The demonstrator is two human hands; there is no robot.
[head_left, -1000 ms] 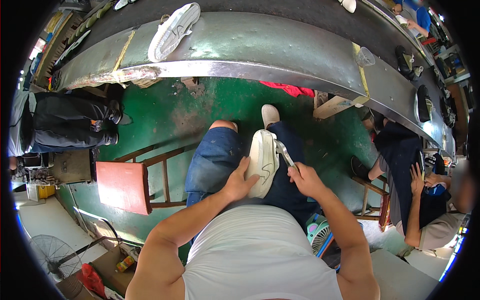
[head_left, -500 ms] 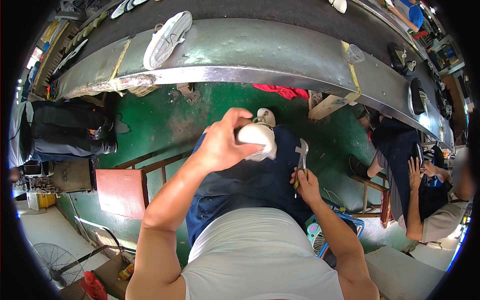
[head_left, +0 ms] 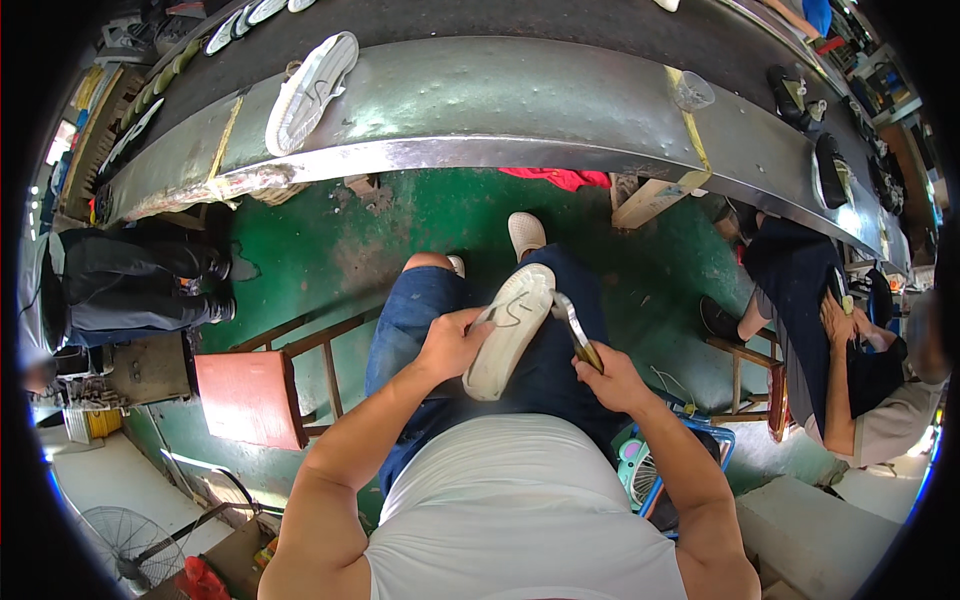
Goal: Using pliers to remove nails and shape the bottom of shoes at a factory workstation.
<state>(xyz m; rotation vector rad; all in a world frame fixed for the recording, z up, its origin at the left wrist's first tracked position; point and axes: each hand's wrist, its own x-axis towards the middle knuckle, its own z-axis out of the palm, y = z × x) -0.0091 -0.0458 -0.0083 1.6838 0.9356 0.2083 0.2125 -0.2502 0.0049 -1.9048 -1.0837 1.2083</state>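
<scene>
A white shoe rests over my lap with its underside turned up and its toe pointing away from me. A dark curvy line runs across that pale underside. My left hand is closed on the shoe's left edge, thumb on top; the other fingers are partly hidden beneath it. In my right hand are metal pliers with a curved silver head and a brownish-yellow handle. Their head is close to the shoe's right edge near the toe; whether they touch, I cannot tell.
Ahead runs a metal-edged bench with another white shoe lying on it and dark shoes farther right. A red-topped stool stands at my left, a small green fan at my right. A seated person works at far right.
My left hand has turned the shoe underside up and drawn it nearer my lap. My right hand has brought the pliers left and tilted their head toward the shoe.
</scene>
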